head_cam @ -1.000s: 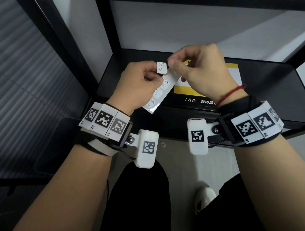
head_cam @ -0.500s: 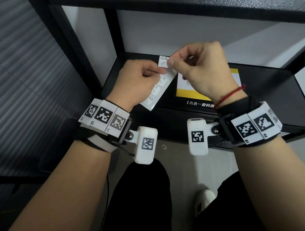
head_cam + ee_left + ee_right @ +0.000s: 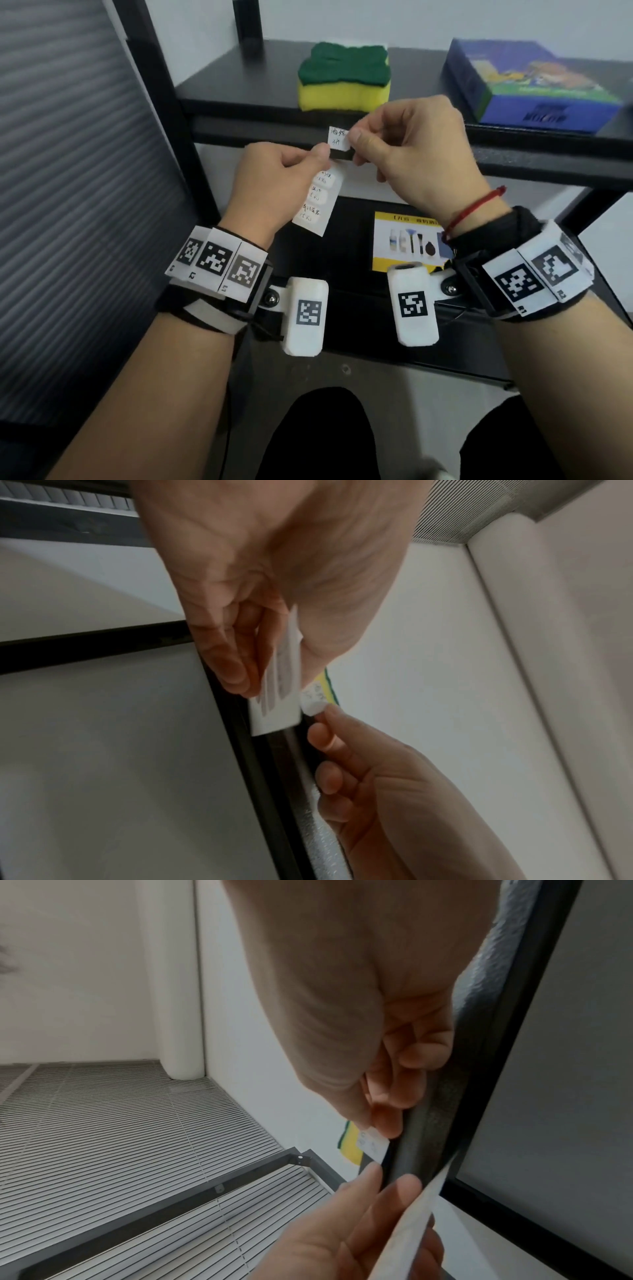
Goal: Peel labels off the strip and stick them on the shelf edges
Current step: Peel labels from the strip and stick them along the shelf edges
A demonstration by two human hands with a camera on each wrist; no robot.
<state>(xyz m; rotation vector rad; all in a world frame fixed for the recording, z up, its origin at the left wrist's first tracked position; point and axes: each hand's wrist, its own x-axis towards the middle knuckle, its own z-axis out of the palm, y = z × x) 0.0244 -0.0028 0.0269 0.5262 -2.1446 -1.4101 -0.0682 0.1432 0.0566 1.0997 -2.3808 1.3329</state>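
- My right hand [image 3: 416, 150] pinches a small handwritten label [image 3: 338, 137] between thumb and forefinger, holding it in front of the black shelf edge [image 3: 260, 132], just under the yellow-and-green sponge [image 3: 343, 78].
- My left hand [image 3: 277, 178] has its grip closed on the label strip [image 3: 320, 198], pinched near the top so that the rest hangs down below my fingers with three handwritten labels on it.
- The head view alone shows the writing on the strip, the blue box [image 3: 534, 85] on the same shelf to the right of the sponge, and the yellow-bordered card [image 3: 407, 240] lying on the shelf below.
- The left wrist view shows what the head view hides: the underside of my left hand [image 3: 274, 588], with the fingers on one face of the strip [image 3: 279, 693] and the thumb on the other, and the label [image 3: 314, 699] next to the strip's end, with the fingertips [image 3: 325, 737] of my right hand at its corner.
- The right wrist view looks along my right hand [image 3: 359, 1015]: the label [image 3: 373, 1144] sits right beside the dark shelf edge [image 3: 431, 1123], though I cannot tell whether it touches. The strip [image 3: 407, 1229] shows edge-on in my left hand [image 3: 342, 1231], and a sliver of the sponge [image 3: 349, 1146] lies behind the label.
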